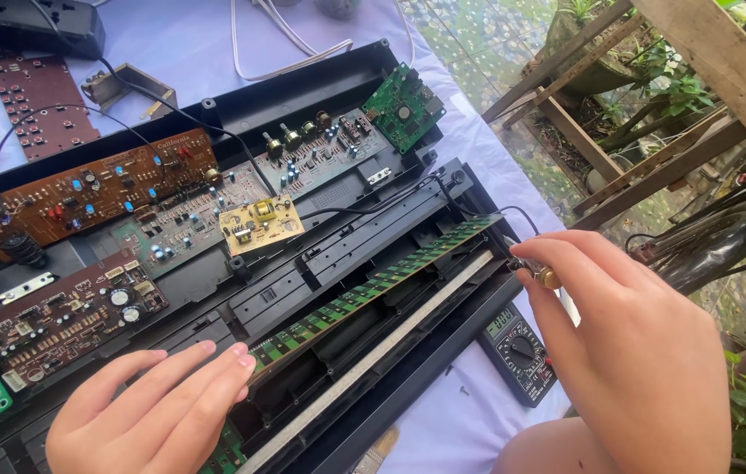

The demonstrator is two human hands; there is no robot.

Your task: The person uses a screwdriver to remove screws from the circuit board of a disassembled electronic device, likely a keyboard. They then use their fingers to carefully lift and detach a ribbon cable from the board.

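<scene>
Pressing, left hand: your flat, open fingers rest on the long green strip board, lower left.
Right hand: pinches a small brass-tipped tool at the strip's upper-right end.

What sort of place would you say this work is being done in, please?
Probably a makeshift outdoor electronics repair spot: an opened black keyboard chassis with bare circuit boards lies on a cloth-covered table, a multimeter sits beside it, and plants with rough timber stand close by.

Left hand steadies the long green board — right hand grips a screwdriver.
</scene>
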